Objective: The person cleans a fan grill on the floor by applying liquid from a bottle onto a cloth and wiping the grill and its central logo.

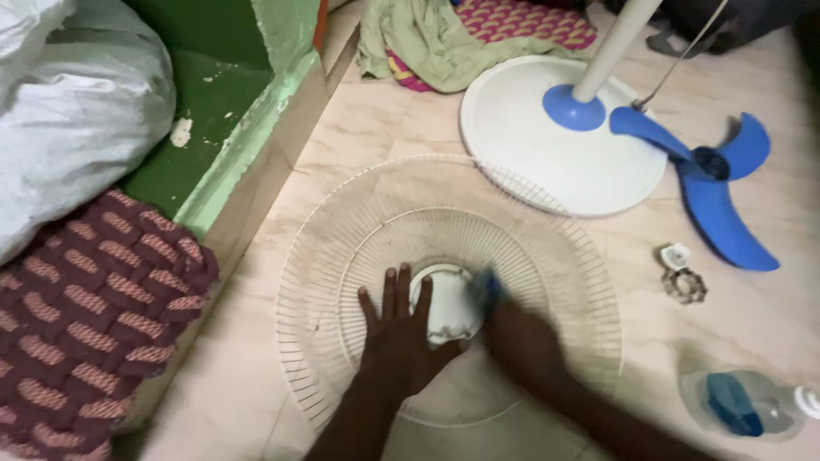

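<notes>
A round white wire fan grille (547, 256) lies flat on the tiled floor with a white centre disc (448, 312). My left hand (400, 333) presses flat on the grille, fingers spread, beside the disc. My right hand (521, 341), blurred by motion, is closed on a small blue cloth or sponge (489, 286) at the disc's right edge.
A white round fan base (547, 162) with its pole stands behind the grille. A blue three-blade fan propeller (713, 196) and small fan parts (683, 277) lie at right, a clear bottle (752, 405) at lower right. Patterned cushion (85, 316) and green wall at left.
</notes>
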